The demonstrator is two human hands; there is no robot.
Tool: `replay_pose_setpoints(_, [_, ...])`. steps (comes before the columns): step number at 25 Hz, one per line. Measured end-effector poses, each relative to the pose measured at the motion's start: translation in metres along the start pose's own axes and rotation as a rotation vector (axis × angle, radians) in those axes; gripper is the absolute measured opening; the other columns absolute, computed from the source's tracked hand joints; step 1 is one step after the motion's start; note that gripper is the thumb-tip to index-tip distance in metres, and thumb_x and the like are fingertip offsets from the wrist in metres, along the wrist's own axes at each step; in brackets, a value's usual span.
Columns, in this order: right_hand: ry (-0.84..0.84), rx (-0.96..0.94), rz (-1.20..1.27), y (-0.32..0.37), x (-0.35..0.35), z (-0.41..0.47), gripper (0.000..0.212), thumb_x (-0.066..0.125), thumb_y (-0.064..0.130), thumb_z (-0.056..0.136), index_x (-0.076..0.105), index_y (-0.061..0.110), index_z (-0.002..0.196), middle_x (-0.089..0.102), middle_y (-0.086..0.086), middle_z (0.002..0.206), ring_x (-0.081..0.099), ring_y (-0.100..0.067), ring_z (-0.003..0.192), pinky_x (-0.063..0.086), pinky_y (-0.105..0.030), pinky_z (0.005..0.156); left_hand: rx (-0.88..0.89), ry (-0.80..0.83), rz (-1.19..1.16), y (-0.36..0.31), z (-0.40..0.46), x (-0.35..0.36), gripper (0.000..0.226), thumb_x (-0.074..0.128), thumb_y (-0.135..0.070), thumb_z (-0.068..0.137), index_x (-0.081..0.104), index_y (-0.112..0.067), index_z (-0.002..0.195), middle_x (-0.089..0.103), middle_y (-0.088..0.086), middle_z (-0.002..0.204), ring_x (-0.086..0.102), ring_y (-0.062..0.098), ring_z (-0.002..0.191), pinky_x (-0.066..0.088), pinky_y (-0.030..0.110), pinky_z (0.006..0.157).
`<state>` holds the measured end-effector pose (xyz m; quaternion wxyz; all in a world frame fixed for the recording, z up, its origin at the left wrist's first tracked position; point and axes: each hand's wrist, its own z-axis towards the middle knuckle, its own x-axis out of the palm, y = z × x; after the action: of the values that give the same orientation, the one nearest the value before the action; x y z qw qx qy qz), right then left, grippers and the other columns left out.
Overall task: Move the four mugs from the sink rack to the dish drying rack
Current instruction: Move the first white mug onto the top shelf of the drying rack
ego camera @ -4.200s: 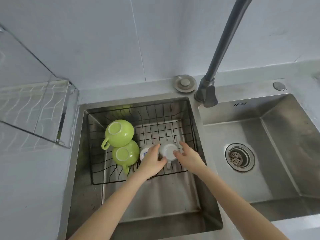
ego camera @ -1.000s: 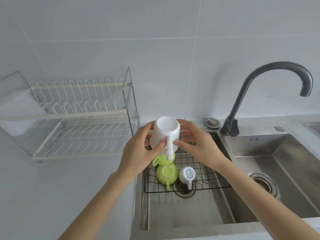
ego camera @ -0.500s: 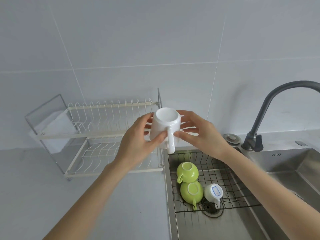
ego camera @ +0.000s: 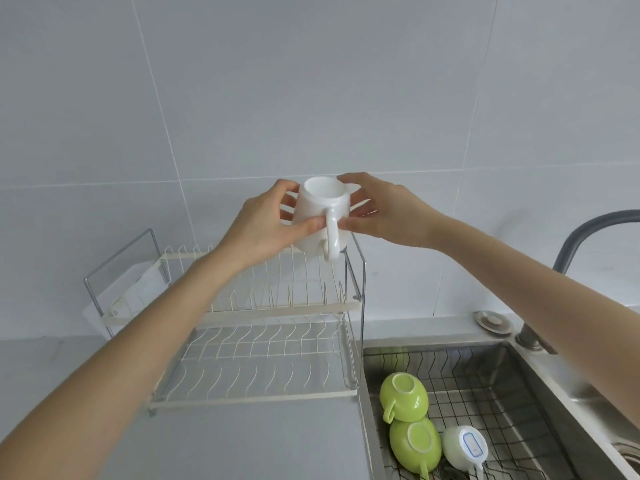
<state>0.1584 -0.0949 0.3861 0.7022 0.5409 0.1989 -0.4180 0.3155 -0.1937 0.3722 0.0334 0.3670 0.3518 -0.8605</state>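
Both arms extended: left hand [ego camera: 263, 226] and right hand [ego camera: 384, 209] grip an inverted white mug [ego camera: 320, 216], fingers curled around its sides, handle toward the viewer, above the dish drying rack [ego camera: 277, 311] upper tier.

Soft, even daylight fills a bright, sharp frame, shadows faint, with wide-angle bending toward the edges.

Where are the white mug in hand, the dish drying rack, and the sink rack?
white mug [ego camera: 320, 216], head view, on its side wall.
dish drying rack [ego camera: 277, 311], head view, on the upper tier's front bar.
sink rack [ego camera: 485, 386], head view, on its wire grid.
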Motion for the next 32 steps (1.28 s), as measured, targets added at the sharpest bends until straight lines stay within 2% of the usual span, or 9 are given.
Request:
replay_pose_setpoints(2, [0.049, 0.017, -0.053, -0.002, 0.005, 0.019, 0.065, 0.065, 0.022, 0.083, 0.032, 0.022, 0.139, 0.058, -0.001, 0.115, 0.059, -0.015, 0.095, 0.047, -0.025, 0.084, -0.022, 0.023, -0.004, 0.011, 0.013, 0.0, 0.057, 0.069, -0.039, 0.073, 0.047, -0.019, 0.12, 0.054, -0.008, 0.106, 0.055, 0.012, 0.092, 0.043, 0.021, 0.071])
replay_pose_setpoints(4, [0.086, 0.031, -0.088, -0.007, 0.012, 0.037, 0.066, 0.066, 0.022, 0.082, 0.032, 0.02, 0.139, 0.058, -0.006, 0.122, 0.057, -0.015, 0.094, 0.047, -0.027, 0.086, -0.052, 0.049, -0.005, 0.024, 0.025, 0.004, 0.059, 0.071, -0.037, 0.071, 0.046, -0.018, 0.121, 0.057, -0.002, 0.112, 0.054, 0.013, 0.094, 0.042, 0.025, 0.079])
replay_pose_setpoints(8, [0.175, 0.079, -0.19, -0.025, 0.026, 0.068, 0.065, 0.066, 0.023, 0.082, 0.033, 0.019, 0.137, 0.059, -0.009, 0.125, 0.059, -0.022, 0.102, 0.05, -0.033, 0.088, -0.139, 0.129, -0.047, 0.052, 0.044, 0.019, 0.061, 0.071, -0.032, 0.073, 0.043, -0.014, 0.124, 0.056, 0.005, 0.125, 0.054, 0.015, 0.095, 0.04, 0.027, 0.08])
replay_pose_setpoints(10, [0.236, 0.121, -0.235, -0.035, 0.036, 0.08, 0.064, 0.067, 0.024, 0.08, 0.035, 0.017, 0.135, 0.059, -0.01, 0.125, 0.06, -0.026, 0.107, 0.052, -0.037, 0.089, -0.184, 0.182, -0.057, 0.067, 0.049, 0.028, 0.059, 0.071, -0.031, 0.073, 0.043, -0.012, 0.122, 0.055, 0.005, 0.124, 0.055, 0.017, 0.093, 0.04, 0.027, 0.079])
replay_pose_setpoints(15, [0.4, 0.177, -0.433, -0.053, 0.065, 0.103, 0.061, 0.069, 0.026, 0.078, 0.042, 0.008, 0.13, 0.057, -0.012, 0.124, 0.051, -0.028, 0.113, 0.045, -0.034, 0.084, -0.277, 0.311, -0.076, 0.103, 0.054, 0.054, 0.06, 0.072, -0.033, 0.073, 0.042, -0.011, 0.119, 0.053, 0.001, 0.111, 0.057, 0.019, 0.092, 0.046, 0.024, 0.068])
replay_pose_setpoints(21, [0.503, 0.237, -0.547, -0.063, 0.086, 0.112, 0.054, 0.071, 0.026, 0.077, 0.047, 0.002, 0.12, 0.05, -0.009, 0.096, 0.048, -0.024, 0.085, 0.037, -0.027, 0.055, -0.318, 0.436, -0.054, 0.124, 0.057, 0.074, 0.064, 0.07, -0.033, 0.075, 0.038, -0.012, 0.126, 0.053, 0.007, 0.125, 0.055, 0.018, 0.094, 0.043, 0.028, 0.081])
replay_pose_setpoints(24, [0.521, 0.252, -0.574, -0.062, 0.092, 0.113, 0.054, 0.071, 0.025, 0.077, 0.047, 0.003, 0.12, 0.046, -0.007, 0.096, 0.047, -0.024, 0.085, 0.039, -0.029, 0.06, -0.346, 0.452, -0.056, 0.129, 0.055, 0.078, 0.065, 0.07, -0.032, 0.075, 0.037, -0.011, 0.127, 0.053, 0.008, 0.127, 0.055, 0.019, 0.095, 0.044, 0.029, 0.082])
replay_pose_setpoints(29, [0.517, 0.265, -0.569, -0.065, 0.1, 0.108, 0.051, 0.069, 0.025, 0.078, 0.051, 0.001, 0.119, 0.051, -0.012, 0.099, 0.047, -0.025, 0.083, 0.032, -0.024, 0.051, -0.35, 0.479, -0.047, 0.135, 0.052, 0.081, 0.063, 0.069, -0.031, 0.076, 0.037, -0.011, 0.126, 0.052, 0.008, 0.128, 0.055, 0.018, 0.092, 0.043, 0.028, 0.079])
replay_pose_setpoints(32, [0.508, 0.266, -0.563, -0.066, 0.1, 0.108, 0.051, 0.069, 0.026, 0.079, 0.051, 0.002, 0.12, 0.057, -0.016, 0.112, 0.051, -0.027, 0.088, 0.039, -0.03, 0.061, -0.355, 0.475, -0.047, 0.137, 0.053, 0.082, 0.063, 0.069, -0.031, 0.076, 0.037, -0.011, 0.126, 0.052, 0.007, 0.128, 0.055, 0.017, 0.092, 0.042, 0.028, 0.078])
